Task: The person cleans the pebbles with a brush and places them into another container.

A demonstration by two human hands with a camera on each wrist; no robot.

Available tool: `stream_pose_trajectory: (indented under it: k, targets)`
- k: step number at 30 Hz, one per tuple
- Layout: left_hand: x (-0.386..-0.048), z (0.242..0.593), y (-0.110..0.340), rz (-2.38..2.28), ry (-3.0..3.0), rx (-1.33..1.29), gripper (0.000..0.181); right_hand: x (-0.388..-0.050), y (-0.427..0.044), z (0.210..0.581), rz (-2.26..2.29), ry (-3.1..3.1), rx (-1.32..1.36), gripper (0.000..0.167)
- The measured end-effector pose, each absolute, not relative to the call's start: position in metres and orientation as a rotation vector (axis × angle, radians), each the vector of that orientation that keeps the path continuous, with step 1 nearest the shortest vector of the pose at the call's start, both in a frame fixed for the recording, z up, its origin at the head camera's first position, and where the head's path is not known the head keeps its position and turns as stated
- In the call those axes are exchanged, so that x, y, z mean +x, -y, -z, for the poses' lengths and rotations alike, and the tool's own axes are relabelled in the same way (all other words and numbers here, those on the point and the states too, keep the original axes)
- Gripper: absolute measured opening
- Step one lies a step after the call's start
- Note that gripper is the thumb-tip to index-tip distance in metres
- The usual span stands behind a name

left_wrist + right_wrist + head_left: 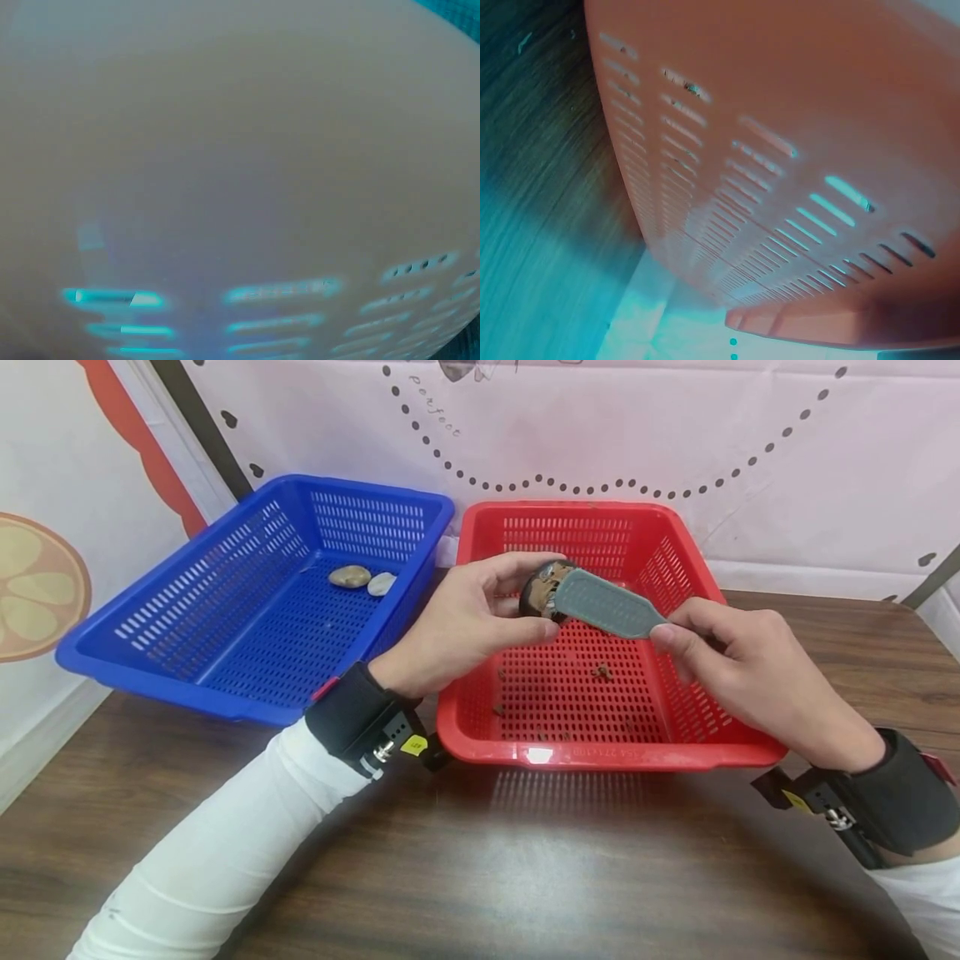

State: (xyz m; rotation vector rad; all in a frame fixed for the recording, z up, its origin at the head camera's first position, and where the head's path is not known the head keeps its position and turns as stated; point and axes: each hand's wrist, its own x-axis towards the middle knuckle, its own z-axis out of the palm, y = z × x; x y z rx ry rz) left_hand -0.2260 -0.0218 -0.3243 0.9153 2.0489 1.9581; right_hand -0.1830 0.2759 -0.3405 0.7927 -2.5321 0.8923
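Over the red basket point(607, 755), my left hand point(472, 610) grips a rounded stone point(538, 589) mottled dark and brown between fingers and thumb. My right hand point(738, 668) pinches the narrow handle of a flat grey-green brush point(607, 602). The brush's broad head lies against the stone's right side in the head view. Its underside faces away from the camera, so any bristles are mostly hidden. Basket walls fill both wrist views, where neither hand nor what it holds can be seen.
Left of the red basket stands a blue basket point(247, 647) with a brown stone point(349, 577) and a whitish stone point(381, 584) inside. Small brown crumbs point(602, 671) lie on the red basket's floor. Both baskets rest on a wooden table point(495, 868) before a patterned cloth point(570, 435).
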Motion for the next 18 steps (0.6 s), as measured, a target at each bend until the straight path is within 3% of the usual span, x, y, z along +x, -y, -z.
stream_pose_trajectory:
  k: [7, 12, 18]
  targets:
    - [-0.2264, 0.3256, 0.0214, -2.023, -2.018, 0.877, 0.060, -0.1846, -0.2764, 0.3393, -1.024, 2.548, 0.654, 0.005]
    - [-0.2261, 0.3250, 0.0210, -2.024, -2.028, 0.852, 0.060, -0.1838, -0.2764, 0.3376, -1.155, 2.518, 0.541, 0.012]
    - [-0.2264, 0.3252, 0.0213, -1.995, -2.043, 0.871, 0.059, -0.1817, -0.2780, 0.3396, -1.148, 2.371, 0.746, 0.002]
